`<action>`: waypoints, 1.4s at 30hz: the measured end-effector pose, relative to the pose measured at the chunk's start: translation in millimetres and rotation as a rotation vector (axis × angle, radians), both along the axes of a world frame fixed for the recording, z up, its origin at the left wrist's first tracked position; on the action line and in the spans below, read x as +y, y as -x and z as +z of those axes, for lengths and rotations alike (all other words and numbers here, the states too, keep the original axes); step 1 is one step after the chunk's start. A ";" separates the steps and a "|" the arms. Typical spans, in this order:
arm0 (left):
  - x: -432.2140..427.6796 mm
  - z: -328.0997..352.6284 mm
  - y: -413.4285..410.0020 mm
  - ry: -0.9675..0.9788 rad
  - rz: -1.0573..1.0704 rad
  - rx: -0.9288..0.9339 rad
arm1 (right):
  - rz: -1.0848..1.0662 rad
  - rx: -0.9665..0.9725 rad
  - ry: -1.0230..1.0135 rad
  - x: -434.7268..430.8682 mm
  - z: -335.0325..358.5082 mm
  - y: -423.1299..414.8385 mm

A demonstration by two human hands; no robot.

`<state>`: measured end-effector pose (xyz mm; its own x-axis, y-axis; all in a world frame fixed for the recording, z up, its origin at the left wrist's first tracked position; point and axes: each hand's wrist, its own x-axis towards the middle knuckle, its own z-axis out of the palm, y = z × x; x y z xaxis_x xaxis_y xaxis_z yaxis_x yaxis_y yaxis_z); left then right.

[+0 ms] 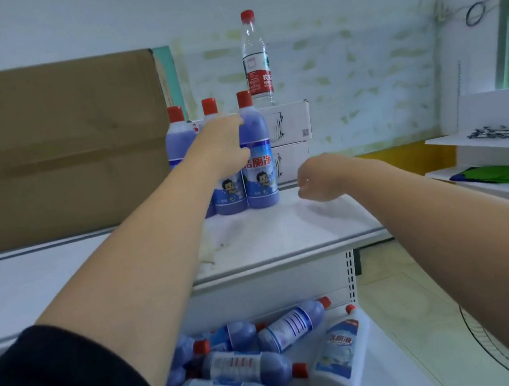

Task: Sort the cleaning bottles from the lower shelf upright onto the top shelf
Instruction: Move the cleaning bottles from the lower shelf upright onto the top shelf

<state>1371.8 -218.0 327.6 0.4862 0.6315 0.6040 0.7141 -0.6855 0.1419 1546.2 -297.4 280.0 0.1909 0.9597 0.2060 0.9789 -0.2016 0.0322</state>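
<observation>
Three blue cleaning bottles with red caps stand upright at the back of the white top shelf [287, 234]. My left hand [224, 145] reaches across the middle bottle [229, 193], and its fingers and thumb curl round the left side of the right-hand bottle [260, 164]. The third bottle [177, 138] stands behind my wrist. My right hand [317, 178] hovers just right of the group, loosely curled and holding nothing. On the lower shelf [392, 383] several blue bottles [242, 365] lie on their sides, with a white bottle [343, 357] beside them.
A large cardboard sheet [48, 151] leans behind the top shelf at the left. A clear water bottle [256, 60] stands on stacked white boxes [292, 125] behind the bottles. Side shelves [490, 151] with green items are at the right. A fan grille [490, 345] is at the lower right.
</observation>
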 end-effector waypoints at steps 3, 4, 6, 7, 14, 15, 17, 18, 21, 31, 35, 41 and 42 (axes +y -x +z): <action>-25.6 -15.5 20.9 0.033 0.036 0.183 | 0.027 -0.019 0.011 -20.7 -2.3 8.9; -33.9 -22.1 28.3 0.071 0.064 0.245 | 0.041 -0.024 0.017 -26.8 -3.3 13.9; -48.3 -35.0 43.9 0.140 0.118 0.330 | 0.074 -0.039 0.022 -36.3 -5.8 25.3; -54.2 -40.9 51.8 0.178 0.138 0.348 | 0.091 -0.047 0.026 -39.8 -7.7 32.6; -82.1 -64.5 120.9 0.328 0.261 0.322 | 0.216 -0.110 0.028 -49.5 -12.3 102.4; -86.2 -65.0 134.0 0.334 0.279 0.310 | 0.238 -0.109 0.021 -49.0 -10.4 115.6; -94.0 -65.0 162.4 0.339 0.323 0.291 | 0.290 -0.105 0.002 -48.4 -6.8 146.1; -98.1 -64.7 178.1 0.343 0.345 0.290 | 0.319 -0.104 -0.005 -49.1 -5.7 163.5; -111.5 -65.8 230.5 0.361 0.402 0.295 | 0.395 -0.090 -0.006 -53.7 -5.7 220.6; -177.0 -70.0 470.6 0.430 0.644 0.303 | 0.613 0.009 -0.009 -65.7 -25.9 441.1; -208.7 -77.6 566.4 0.467 0.743 0.277 | 0.719 0.021 -0.023 -73.1 -34.2 538.5; -249.8 -95.8 682.6 0.511 0.885 0.210 | 0.873 0.022 0.054 -81.3 -54.4 668.9; -254.3 -99.4 700.1 0.519 0.911 0.194 | 0.893 0.016 0.069 -80.9 -58.8 688.3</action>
<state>671.7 -472.2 228.2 -0.2405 0.9633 0.1192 0.9687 0.2306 0.0915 857.9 -378.3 221.2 -0.6312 0.7618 0.1458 0.7702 0.6378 0.0014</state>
